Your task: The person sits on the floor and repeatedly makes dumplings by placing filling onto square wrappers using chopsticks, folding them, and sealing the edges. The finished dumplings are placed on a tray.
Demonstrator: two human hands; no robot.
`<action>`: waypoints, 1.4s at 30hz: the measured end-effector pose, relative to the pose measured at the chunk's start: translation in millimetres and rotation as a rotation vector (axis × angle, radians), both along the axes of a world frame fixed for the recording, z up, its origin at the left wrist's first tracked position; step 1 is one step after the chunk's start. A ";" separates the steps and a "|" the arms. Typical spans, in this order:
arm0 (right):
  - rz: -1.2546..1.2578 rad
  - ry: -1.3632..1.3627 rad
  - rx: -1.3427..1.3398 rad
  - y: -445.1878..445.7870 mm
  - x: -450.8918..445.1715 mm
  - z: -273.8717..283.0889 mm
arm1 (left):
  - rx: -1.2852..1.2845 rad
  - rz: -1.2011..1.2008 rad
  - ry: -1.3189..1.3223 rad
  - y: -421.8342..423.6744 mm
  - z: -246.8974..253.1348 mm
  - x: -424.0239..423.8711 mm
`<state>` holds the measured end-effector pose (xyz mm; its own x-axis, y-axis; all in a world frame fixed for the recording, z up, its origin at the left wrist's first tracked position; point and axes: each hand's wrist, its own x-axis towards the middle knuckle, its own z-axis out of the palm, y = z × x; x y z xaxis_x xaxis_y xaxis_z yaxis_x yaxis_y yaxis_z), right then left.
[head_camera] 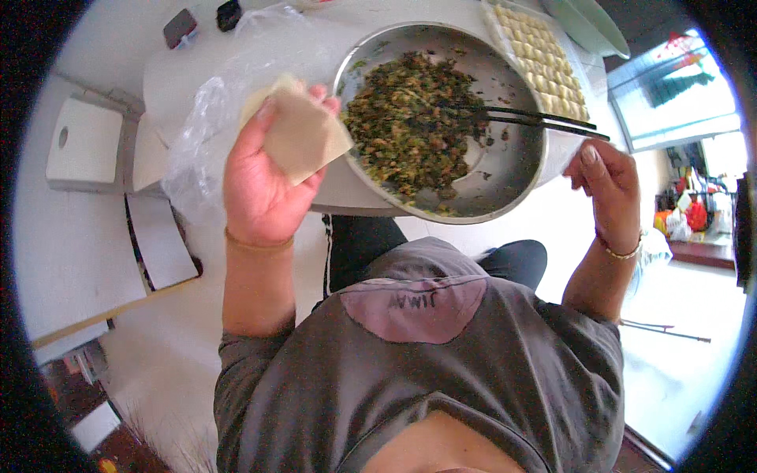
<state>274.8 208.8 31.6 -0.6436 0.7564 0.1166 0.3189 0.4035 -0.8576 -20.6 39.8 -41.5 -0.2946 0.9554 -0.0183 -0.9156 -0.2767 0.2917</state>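
My left hand (pixel 263 189) is raised at the near left side of a wide metal bowl (pixel 514 171). Across its palm and fingers lie thin square dough wrappers (pixel 304 133), at least two overlapping, held by the thumb. A chopped green and brown filling (pixel 414 124) is heaped in the bowl. Two dark chopsticks (pixel 544 121) rest with their tips in the filling and their thick ends past the right rim. Just below those ends is my right hand (pixel 609 177), fingers curled in against the thumb. Nothing shows in it, and a small gap seems to separate it from the chopsticks.
Behind the bowl at right, a tray (pixel 494 29) holds rows of folded dumplings (pixel 541 62), beside a pale green basin (pixel 588 23). A crumpled clear plastic bag (pixel 204 130) lies left of my left hand. Two small dark objects (pixel 180 28) sit at the back left of the white table (pixel 171 68).
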 end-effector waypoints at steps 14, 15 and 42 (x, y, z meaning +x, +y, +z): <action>-0.034 0.354 -0.100 60.7 3.2 -69.2 | -0.052 -0.071 0.053 -0.6 -5.5 13.6; 0.003 0.240 0.006 61.1 -5.8 -68.9 | -0.063 -0.069 0.058 -1.7 -5.4 15.2; 0.296 -0.047 0.292 33.4 30.3 -24.3 | -0.145 -0.043 0.102 0.3 -13.5 21.5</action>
<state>305.1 242.2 7.3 -0.8380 0.4774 0.2642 0.1885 0.7077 -0.6809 0.9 40.2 -55.0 -0.2606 0.9568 -0.1287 -0.8894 -0.1860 0.4176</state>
